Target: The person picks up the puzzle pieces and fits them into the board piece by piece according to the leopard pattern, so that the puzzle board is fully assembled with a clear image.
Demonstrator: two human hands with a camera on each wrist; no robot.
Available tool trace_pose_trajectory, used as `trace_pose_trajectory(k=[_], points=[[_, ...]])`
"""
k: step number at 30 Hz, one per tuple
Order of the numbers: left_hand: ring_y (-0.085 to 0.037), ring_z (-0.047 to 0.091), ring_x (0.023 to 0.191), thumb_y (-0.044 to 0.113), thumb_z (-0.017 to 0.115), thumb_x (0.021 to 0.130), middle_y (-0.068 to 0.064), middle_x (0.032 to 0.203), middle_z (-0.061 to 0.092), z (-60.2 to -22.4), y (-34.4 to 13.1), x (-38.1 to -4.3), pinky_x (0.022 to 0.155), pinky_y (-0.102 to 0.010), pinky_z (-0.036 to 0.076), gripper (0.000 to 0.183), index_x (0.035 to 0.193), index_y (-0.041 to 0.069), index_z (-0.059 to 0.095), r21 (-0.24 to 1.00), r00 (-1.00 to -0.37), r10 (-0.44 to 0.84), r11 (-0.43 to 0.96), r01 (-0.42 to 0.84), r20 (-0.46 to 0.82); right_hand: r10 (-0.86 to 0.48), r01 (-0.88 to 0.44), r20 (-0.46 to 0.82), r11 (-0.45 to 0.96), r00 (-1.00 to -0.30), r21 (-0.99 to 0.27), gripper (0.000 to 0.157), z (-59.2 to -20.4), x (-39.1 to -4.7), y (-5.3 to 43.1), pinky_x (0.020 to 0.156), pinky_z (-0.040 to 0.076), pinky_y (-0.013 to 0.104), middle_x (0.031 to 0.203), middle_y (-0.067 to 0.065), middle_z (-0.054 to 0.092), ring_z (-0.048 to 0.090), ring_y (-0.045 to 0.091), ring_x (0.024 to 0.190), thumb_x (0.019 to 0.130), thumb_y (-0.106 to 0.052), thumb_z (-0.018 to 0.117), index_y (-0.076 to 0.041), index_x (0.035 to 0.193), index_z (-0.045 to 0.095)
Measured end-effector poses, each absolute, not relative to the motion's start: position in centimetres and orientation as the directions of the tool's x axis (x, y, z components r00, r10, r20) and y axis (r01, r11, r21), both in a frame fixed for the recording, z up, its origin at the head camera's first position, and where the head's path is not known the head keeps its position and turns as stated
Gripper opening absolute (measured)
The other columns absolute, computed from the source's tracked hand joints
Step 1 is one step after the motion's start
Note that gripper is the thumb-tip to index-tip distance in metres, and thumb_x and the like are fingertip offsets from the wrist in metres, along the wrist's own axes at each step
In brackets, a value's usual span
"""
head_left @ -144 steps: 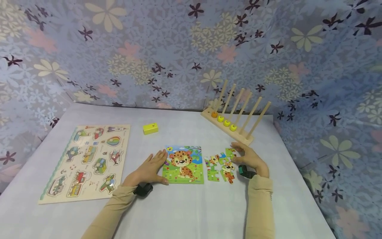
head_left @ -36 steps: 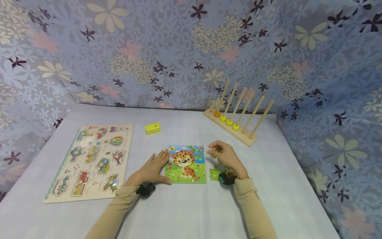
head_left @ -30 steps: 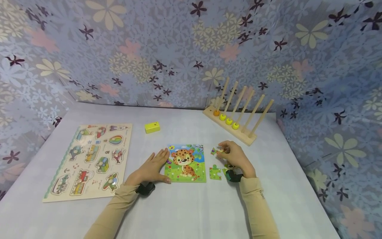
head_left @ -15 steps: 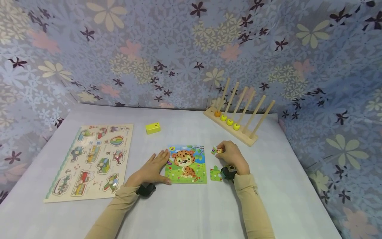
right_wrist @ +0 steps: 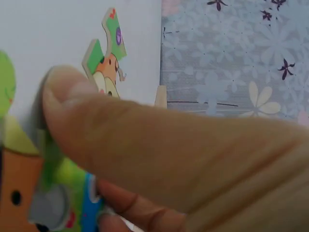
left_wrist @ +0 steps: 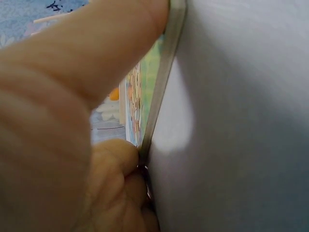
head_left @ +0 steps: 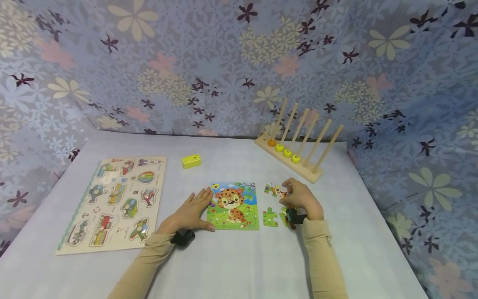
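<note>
In the head view my left hand point(head_left: 190, 209) lies flat with spread fingers at the left edge of a leopard jigsaw puzzle point(head_left: 232, 206). Its thumb touches the puzzle's edge in the left wrist view, where the puzzle board point(left_wrist: 166, 63) stands out as a thick rim. My right hand point(head_left: 302, 197) is over the loose pieces, thumb and forefinger apart at a leopard puzzle piece point(head_left: 278, 192). A smaller piece point(head_left: 267, 189) lies at its left. Nearer me are a green puzzle piece point(head_left: 270, 217) and another piece point(head_left: 284, 216), partly hidden by the right wrist.
A wooden vehicle puzzle board point(head_left: 112, 203) lies at the left. A yellow block point(head_left: 191, 161) sits behind the leopard puzzle. At the back right stands a peg rack point(head_left: 287, 160) with an orange bead and several yellow-green ones. Flowered cloth point(head_left: 209, 66) hangs behind the table.
Compared with the oldest frame, two leopard pieces lie farther back and right. Over the last half second my right hand has shifted slightly right, uncovering more of them. My left hand stays put.
</note>
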State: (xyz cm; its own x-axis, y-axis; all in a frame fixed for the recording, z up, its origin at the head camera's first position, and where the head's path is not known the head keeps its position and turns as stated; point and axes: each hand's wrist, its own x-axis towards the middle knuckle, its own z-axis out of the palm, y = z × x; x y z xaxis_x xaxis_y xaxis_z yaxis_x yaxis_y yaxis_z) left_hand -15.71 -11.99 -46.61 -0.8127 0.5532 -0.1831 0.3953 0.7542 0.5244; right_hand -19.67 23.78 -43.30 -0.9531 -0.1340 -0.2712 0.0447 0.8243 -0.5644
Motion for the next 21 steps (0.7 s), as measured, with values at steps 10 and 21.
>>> trace_pose_trajectory(k=[10, 21], points=[[-0.038, 0.007, 0.151, 0.046, 0.077, 0.076, -0.021, 0.162, 0.008, -46.3, -12.1, -15.6, 0.122, -0.057, 0.003, 0.111, 0.153, -0.004, 0.014, 0.523, -0.812, 0.549, 0.759, 0.388, -0.195, -0.131, -0.023, -0.178, 0.860, -0.975, -0.509, 0.044, -43.9, -20.1, 22.2, 0.081, 0.049, 0.044, 0.108, 0.022, 0.057, 0.055, 0.032, 0.094, 0.086, -0.021, 0.072, 0.005, 0.118, 0.056], [-0.036, 0.006, 0.151, 0.047, 0.077, 0.076, -0.019, 0.162, 0.007, -46.6, -12.1, -15.8, 0.122, -0.056, 0.003, 0.111, 0.153, -0.002, 0.013, 0.519, -0.811, 0.555, 0.757, 0.398, -0.187, -0.112, -0.008, -0.111, 0.741, -0.987, -0.672, 0.020, -44.6, -21.6, 20.6, 0.056, 0.041, 0.026, 0.091, 0.014, 0.067, 0.055, 0.017, 0.067, 0.090, -0.012, 0.065, -0.005, 0.104, 0.052]])
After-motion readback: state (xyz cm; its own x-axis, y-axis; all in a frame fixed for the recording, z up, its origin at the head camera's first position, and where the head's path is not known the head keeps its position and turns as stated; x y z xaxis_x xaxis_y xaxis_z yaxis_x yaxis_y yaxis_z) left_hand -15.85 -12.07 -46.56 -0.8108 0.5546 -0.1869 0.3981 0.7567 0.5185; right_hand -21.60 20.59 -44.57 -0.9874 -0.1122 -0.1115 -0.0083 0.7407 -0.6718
